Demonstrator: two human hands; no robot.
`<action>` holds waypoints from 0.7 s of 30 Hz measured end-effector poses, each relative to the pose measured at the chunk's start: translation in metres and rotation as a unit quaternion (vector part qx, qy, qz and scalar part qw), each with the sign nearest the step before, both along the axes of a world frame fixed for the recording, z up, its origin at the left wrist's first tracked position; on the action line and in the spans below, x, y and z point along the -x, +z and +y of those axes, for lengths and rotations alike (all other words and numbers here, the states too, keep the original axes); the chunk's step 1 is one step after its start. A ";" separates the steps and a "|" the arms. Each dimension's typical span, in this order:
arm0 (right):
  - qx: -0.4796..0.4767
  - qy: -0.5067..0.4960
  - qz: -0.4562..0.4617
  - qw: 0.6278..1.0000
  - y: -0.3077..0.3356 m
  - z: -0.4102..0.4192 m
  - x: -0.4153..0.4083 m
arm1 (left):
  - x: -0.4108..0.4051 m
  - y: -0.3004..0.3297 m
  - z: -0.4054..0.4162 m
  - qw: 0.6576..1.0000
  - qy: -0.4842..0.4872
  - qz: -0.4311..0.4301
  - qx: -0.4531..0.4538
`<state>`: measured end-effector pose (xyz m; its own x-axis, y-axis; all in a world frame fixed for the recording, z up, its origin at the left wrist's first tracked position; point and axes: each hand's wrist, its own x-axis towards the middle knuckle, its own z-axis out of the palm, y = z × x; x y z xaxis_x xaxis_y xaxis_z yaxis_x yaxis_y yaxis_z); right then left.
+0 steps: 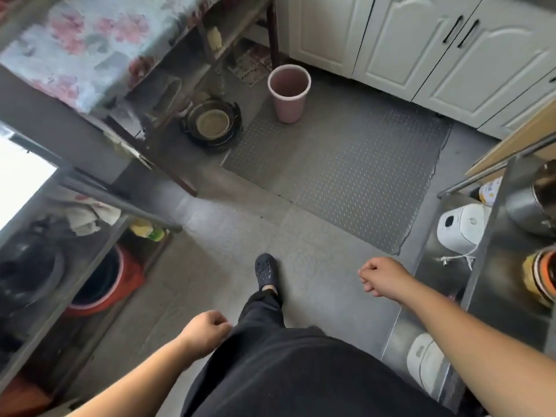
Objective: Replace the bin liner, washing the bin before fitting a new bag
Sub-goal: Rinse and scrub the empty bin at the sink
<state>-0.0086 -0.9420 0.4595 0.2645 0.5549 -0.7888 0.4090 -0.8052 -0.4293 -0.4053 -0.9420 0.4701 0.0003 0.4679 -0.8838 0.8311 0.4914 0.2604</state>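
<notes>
Stepping toward the bare pink bin [288,93] upright on the floor mat [346,173] by the cabinets [391,46], left hand [206,332] and right hand [380,278] loosely curled, empty: best gripped by its rim.

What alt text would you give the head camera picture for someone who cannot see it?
A person walks across a grey kitchen floor toward a pink bin standing upright with no bag in it, on a metal floor plate by white cabinets. The left hand and right hand are loosely curled and hold nothing.
</notes>
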 end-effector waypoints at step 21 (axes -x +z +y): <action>0.176 0.022 -0.103 0.979 -0.029 0.179 -0.100 | -0.094 -0.016 0.444 0.998 0.025 -0.014 -0.064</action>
